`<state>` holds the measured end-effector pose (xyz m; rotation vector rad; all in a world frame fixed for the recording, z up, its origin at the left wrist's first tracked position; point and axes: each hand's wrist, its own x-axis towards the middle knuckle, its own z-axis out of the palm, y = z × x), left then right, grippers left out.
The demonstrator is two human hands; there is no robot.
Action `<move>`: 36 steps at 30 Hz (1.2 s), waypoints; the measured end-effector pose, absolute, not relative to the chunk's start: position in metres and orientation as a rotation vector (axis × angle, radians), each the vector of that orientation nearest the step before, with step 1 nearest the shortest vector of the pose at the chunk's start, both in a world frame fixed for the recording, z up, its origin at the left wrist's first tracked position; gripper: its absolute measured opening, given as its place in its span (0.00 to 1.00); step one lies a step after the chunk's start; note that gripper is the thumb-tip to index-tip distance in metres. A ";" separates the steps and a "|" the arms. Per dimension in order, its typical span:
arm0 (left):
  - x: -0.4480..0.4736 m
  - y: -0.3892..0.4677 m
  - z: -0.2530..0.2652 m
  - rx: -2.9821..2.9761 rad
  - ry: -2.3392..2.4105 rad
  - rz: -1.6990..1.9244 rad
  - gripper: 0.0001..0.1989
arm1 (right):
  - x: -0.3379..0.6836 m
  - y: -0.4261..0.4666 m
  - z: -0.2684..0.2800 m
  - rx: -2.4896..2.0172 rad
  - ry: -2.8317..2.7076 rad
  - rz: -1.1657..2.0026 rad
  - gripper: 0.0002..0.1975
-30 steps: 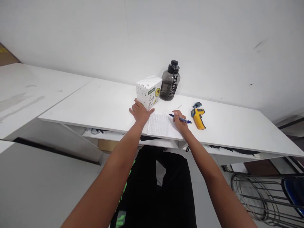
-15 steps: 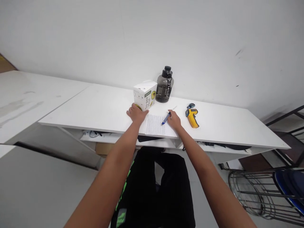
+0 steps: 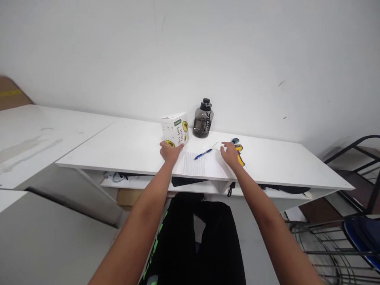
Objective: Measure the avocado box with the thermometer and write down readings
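My left hand [image 3: 170, 152] grips the lower near corner of a white "Super Meal" box [image 3: 175, 128] with avocado pictures, thumb along its front and fingers at its left side. A blue pen [image 3: 203, 154] lies slantwise on a written sheet of paper [image 3: 192, 165] beside that hand. To the right, my right hand [image 3: 229, 153] hovers with fingers apart, holding nothing. It partly covers a yellow infrared thermometer gun [image 3: 241, 160]. A thin clear stick-like item [image 3: 215, 145] lies past the pen's upper end.
A dark translucent water bottle [image 3: 203, 119] stands behind the box near the wall. A small dark teal object [image 3: 235, 140] sits behind the thermometer. Below the white tabletop [image 3: 285, 162] runs a shelf with items on it. A wire rack [image 3: 320, 237] stands at the lower right.
My right hand has let go of the pen, which now lies on the paper, and has moved right to the thermometer. My left hand stays on the box. The view has shifted slightly.
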<state>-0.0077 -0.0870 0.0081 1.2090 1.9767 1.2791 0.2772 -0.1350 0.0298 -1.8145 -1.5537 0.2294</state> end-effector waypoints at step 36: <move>-0.042 -0.131 0.026 0.986 1.340 1.556 0.29 | 0.282 -0.229 0.043 -1.842 -1.183 0.257 0.28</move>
